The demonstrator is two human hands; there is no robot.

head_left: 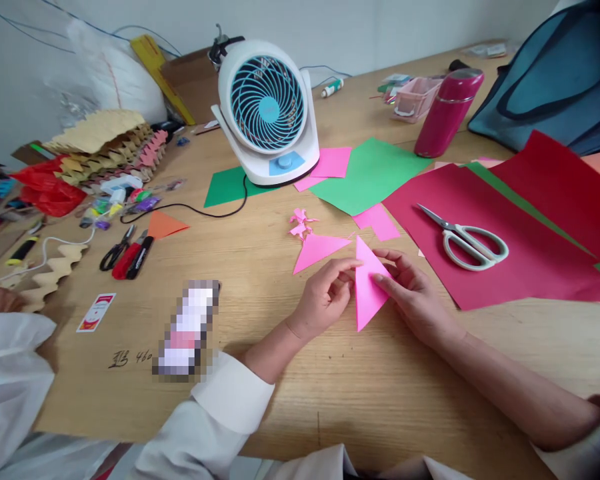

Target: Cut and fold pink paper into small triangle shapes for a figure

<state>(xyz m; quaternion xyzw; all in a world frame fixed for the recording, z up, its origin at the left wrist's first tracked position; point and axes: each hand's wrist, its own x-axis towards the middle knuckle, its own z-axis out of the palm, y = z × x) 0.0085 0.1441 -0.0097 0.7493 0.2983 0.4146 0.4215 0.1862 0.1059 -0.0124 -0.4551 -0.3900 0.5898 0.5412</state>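
Note:
My left hand [325, 293] and my right hand [413, 293] both pinch a folded pink paper [367, 290], a narrow kite-like shape lying on the wooden table [360, 393]. The left fingers grip its left edge, the right fingers press on its right side. Just beyond it lie a pink paper triangle [317, 250] and a small crumpled pink scrap [300, 223].
A white and blue desk fan [267, 110] stands at the back. White-handled scissors [467, 240] lie on dark red paper [505, 260] to the right. Green paper [370, 177], a magenta flask [447, 110], a blue bag [555, 87], small black snips [115, 248] and folded paper stacks [105, 143] surround.

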